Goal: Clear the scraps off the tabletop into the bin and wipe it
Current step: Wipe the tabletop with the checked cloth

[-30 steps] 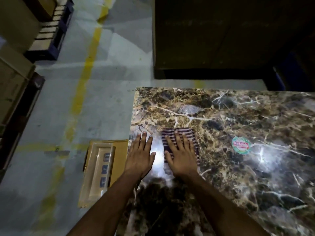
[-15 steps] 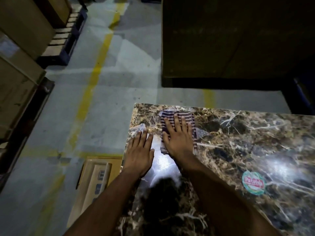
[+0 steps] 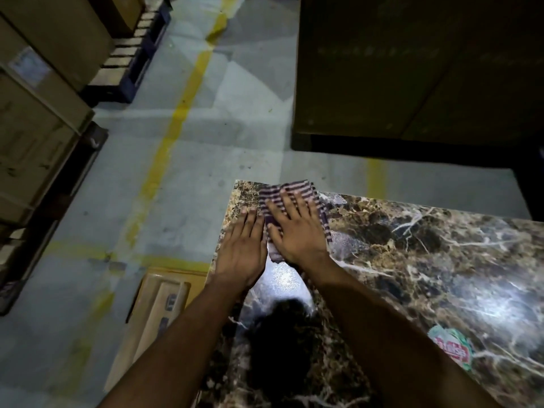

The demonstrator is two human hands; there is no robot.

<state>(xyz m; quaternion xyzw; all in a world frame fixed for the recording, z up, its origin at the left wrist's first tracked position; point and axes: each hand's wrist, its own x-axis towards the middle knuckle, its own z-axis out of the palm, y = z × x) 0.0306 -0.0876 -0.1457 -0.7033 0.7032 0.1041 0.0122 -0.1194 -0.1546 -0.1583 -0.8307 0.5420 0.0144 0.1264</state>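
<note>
My right hand [image 3: 297, 231] lies flat with fingers spread wide, pressing down on the purple-and-white striped cloth [image 3: 290, 191], which sits right at the far left corner of the brown veined marble tabletop [image 3: 412, 260], its far edge reaching the table's rim at twelve o'clock from my palm. My left hand [image 3: 243, 250] rests palm-down just beside it at nine o'clock, fingers straight and close together, holding nothing, flat on the stone near the left edge. A round green-and-red sticker [image 3: 452, 350] is stuck on the marble out at four o'clock from my hands, well apart. Down on the grey concrete floor [image 3: 191, 178] at seven o'clock lies a flat tan cardboard box [image 3: 159, 307], tucked against the table's side.
</note>
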